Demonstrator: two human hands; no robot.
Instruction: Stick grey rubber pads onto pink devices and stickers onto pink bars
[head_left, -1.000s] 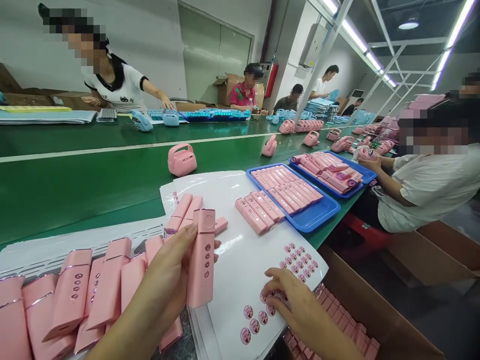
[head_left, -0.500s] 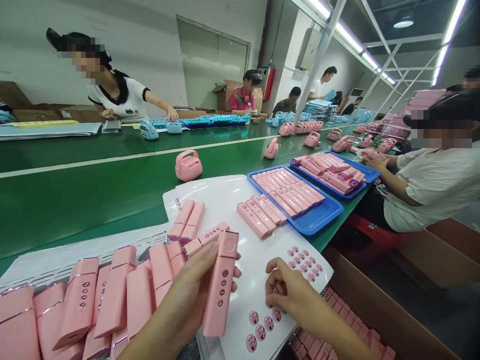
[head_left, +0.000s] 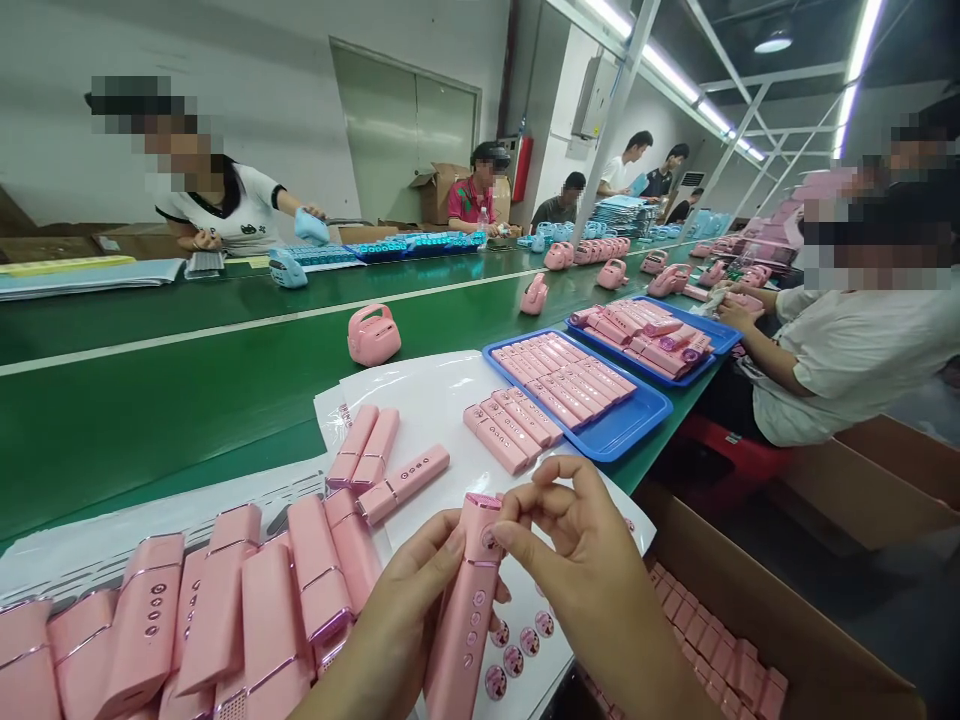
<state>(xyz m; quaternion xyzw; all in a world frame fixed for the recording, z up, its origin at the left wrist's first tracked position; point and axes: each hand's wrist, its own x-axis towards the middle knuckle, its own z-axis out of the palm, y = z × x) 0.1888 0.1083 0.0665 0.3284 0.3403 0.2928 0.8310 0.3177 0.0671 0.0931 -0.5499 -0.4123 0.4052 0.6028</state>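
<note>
Left hand (head_left: pixel 401 610) clamped round glossy pink plastic bar (head_left: pixel 466 600), bar tilted, rounded edges; right hand (head_left: pixel 581 560) pinched together at its top end. Round stickers (head_left: pixel 514 660) on white sheet (head_left: pixel 442 420) below; pink bars (head_left: pixel 225 610) heaped left; blue tray (head_left: pixel 577 400) beyond, on green counter (head_left: pixel 187 330).

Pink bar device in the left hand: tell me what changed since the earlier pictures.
The right hand moved up from the round stickers on the white sheet to the top of the pink bar device. The left hand still grips the device. The blue trays stayed as they were.
</note>
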